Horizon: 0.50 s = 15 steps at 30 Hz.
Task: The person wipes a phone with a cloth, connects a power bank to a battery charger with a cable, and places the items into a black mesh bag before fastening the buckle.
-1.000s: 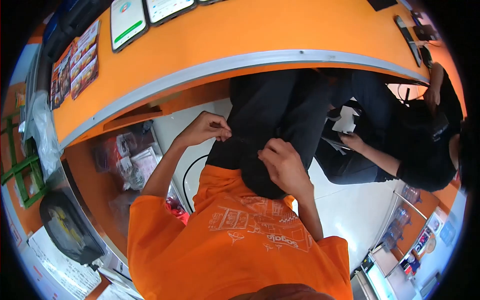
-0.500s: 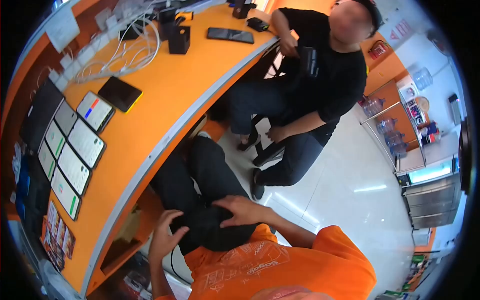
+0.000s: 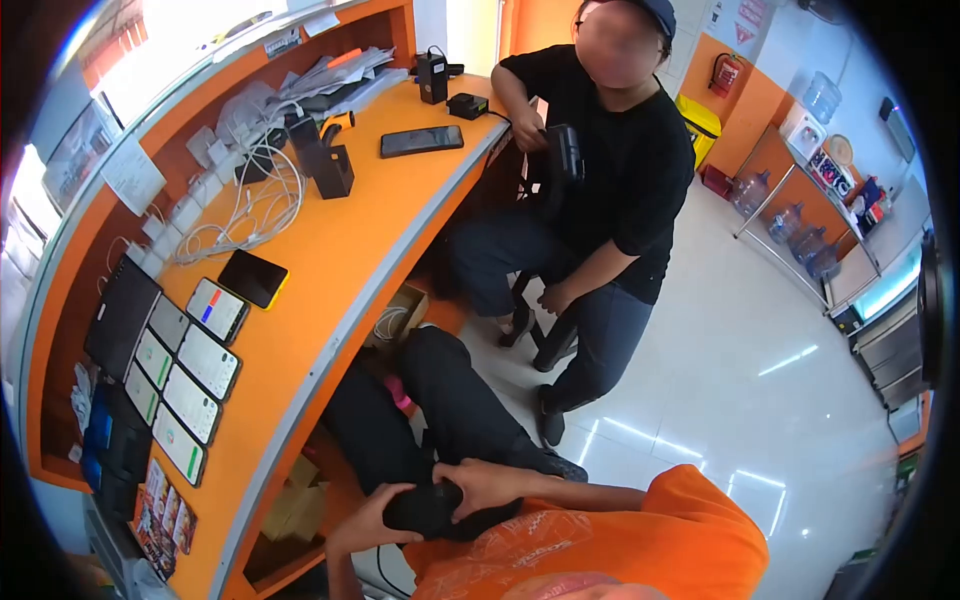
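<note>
Both hands sit low at the near edge, on the wearer's lap. The left hand [image 3: 368, 520] curls its fingers against the dark trousers [image 3: 440, 420] at the waist, and the right hand [image 3: 478, 485] lies flat, fingers spread, pressing the same dark cloth just beside it. The trousers stretch away under the orange counter [image 3: 330, 250] on the left, where phones [image 3: 190, 375] lie in rows. Far right, a seated person in black [image 3: 610, 190] faces this way.
</note>
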Tool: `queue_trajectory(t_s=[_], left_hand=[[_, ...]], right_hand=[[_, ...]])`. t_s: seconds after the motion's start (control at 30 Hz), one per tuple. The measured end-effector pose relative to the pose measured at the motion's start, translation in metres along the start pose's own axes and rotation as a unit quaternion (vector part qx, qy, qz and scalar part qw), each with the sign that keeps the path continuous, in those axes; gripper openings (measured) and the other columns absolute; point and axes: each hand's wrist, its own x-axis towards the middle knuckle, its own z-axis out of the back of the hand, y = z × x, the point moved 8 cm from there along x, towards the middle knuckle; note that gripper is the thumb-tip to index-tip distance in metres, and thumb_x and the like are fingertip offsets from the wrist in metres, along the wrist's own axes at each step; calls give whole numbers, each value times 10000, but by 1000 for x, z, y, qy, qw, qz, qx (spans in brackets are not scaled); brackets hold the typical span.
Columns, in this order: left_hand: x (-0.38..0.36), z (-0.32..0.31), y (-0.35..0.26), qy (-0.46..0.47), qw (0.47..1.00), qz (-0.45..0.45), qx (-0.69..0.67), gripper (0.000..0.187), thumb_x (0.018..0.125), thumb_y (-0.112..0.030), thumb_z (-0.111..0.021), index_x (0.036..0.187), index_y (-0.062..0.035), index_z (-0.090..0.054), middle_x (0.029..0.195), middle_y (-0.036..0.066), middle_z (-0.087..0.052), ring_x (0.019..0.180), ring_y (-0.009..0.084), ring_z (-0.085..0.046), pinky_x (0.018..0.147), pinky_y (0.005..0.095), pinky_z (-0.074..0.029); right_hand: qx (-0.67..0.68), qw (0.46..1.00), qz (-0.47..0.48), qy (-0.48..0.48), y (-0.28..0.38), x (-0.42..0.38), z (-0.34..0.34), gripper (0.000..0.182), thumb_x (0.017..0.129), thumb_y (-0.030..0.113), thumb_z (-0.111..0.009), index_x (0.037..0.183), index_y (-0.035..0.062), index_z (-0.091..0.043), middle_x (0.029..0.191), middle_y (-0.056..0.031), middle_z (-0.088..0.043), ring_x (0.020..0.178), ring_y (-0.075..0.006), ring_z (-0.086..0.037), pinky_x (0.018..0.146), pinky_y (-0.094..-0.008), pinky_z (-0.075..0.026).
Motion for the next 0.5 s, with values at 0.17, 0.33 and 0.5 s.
queue_trajectory(t_s=[0.17, 0.33, 0.5], left_hand=[[-10, -29, 0, 90, 995, -39, 10, 683, 788, -271, -902, 1358, -48, -599, 1277, 107, -588, 1177, 238, -591, 981, 340, -482], [-19, -45, 31, 17, 982, 77, -172, 367, 982, -303, -726, 1221, -38, -640, 1034, 61, -644, 977, 164, -626, 854, 292, -484], [-35, -57, 62, -55, 968, 240, -39, 462, 978, -422, -700, 1114, 10, -609, 844, 154, -671, 823, 195, -654, 760, 345, -522]], right_hand=[[87, 981, 29, 169, 31, -22, -19, 513, 879, 263, -815, 1255, 50, -537, 870, -155, -673, 835, -260, -665, 745, -384, -517], [176, 977, 17, 121, 3, -43, 3, 365, 950, 342, -736, 1118, 21, -688, 899, -147, -700, 850, -250, -695, 770, -393, -535], [-163, 941, -172, -241, -53, -86, 48, 284, 892, 272, -757, 938, 5, -672, 912, -194, -672, 861, -387, -678, 795, -452, -542]])
